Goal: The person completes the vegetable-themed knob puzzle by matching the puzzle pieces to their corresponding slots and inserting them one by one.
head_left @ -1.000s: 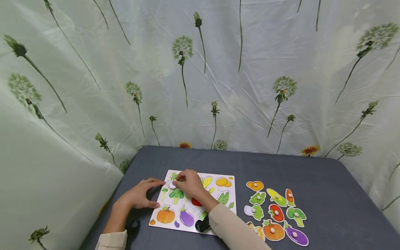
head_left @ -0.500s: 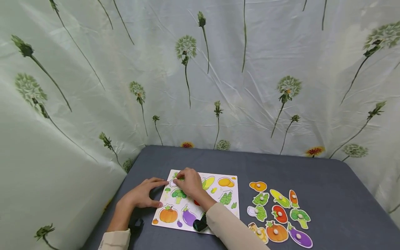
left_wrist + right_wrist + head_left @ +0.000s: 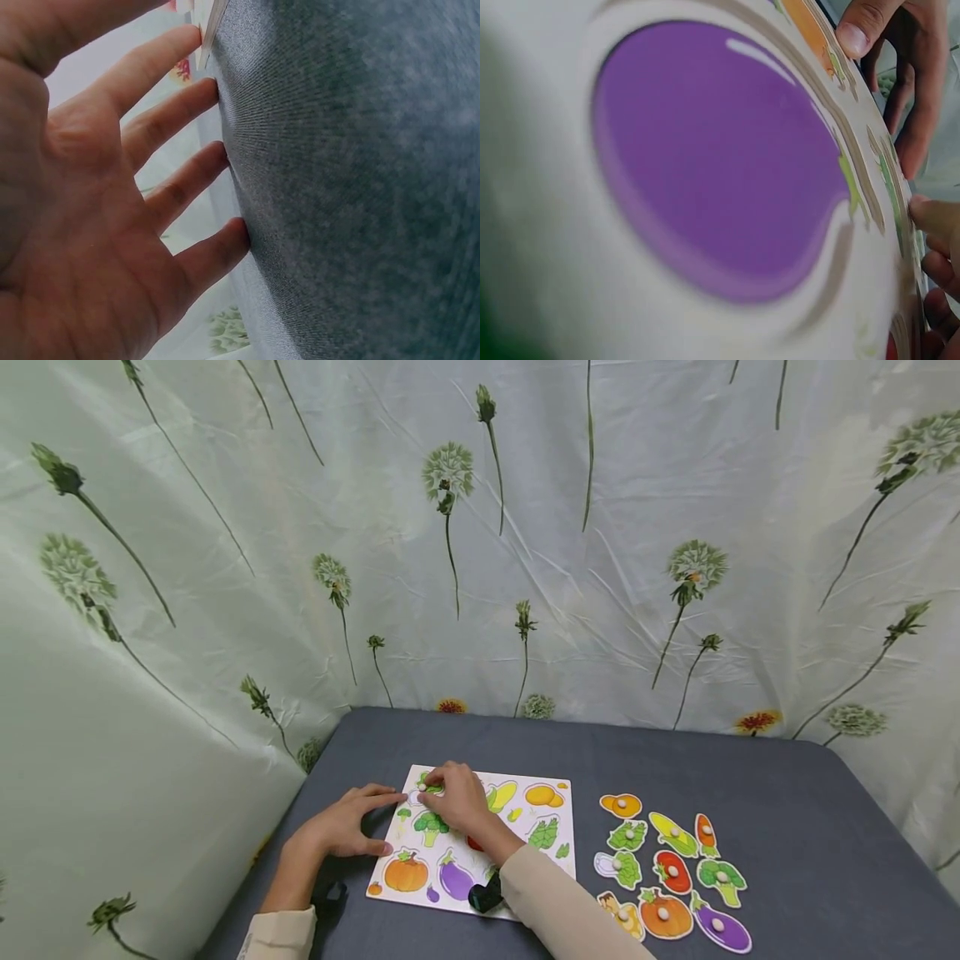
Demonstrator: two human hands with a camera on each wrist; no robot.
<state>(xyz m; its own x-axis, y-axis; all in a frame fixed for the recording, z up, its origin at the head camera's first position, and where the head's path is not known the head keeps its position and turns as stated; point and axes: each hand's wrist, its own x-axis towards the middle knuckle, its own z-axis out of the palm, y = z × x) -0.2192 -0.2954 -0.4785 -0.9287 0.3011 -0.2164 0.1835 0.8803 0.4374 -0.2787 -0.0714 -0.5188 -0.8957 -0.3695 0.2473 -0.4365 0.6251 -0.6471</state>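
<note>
A white vegetable puzzle board lies at the table's middle left, with cut-outs such as a pumpkin and an eggplant. My right hand reaches over its upper left, thumb and index finger pinched at a pale knob on a green puzzle piece; the hand covers most of the piece, so I cannot tell which vegetable. My left hand has its fingers spread, fingertips and thumb at the board's left edge. In the left wrist view its fingers are extended. The right wrist view shows the eggplant recess close up.
Right of the board lie several loose knobbed pieces, among them corn, a tomato, broccoli, a pumpkin and an eggplant. The dark grey table meets a flower-printed curtain behind and at the left.
The head view has shifted slightly, so the scene sits a little further right. My right fingers have moved slightly at the board's upper left. My left hand stays at the board's edge.
</note>
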